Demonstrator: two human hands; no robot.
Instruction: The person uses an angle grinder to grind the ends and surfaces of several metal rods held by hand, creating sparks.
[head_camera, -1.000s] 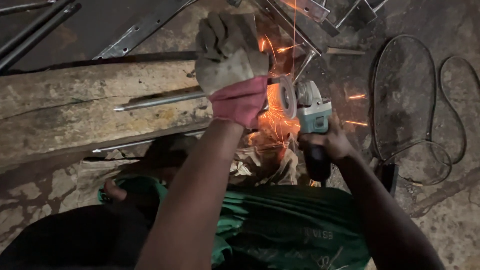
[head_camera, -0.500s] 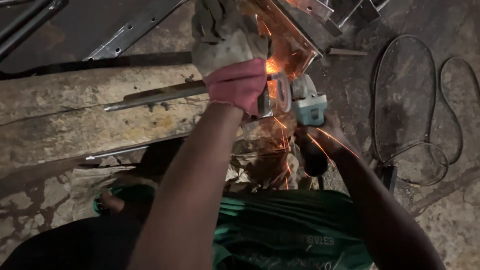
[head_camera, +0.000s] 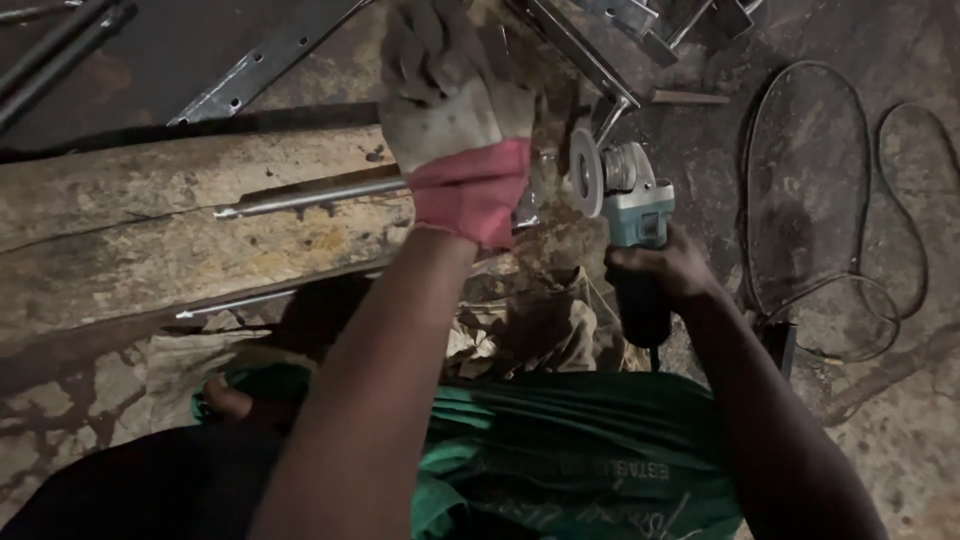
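The gloved left hand (head_camera: 450, 120) clamps the rod (head_camera: 310, 197) to the plank's (head_camera: 150, 240) far edge, steadying it beside the grinder (head_camera: 625, 215) gripped in the right hand (head_camera: 665, 275).

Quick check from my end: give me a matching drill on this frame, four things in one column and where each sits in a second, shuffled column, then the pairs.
Things:
1. grinder
2. rod
3. cable
4. glove

Places:
A. coiled on the floor at the right
B. lying along the wooden plank
C. on the left hand
D. held in the bare right hand

Pairs: 1-D, 2-B, 3-A, 4-C
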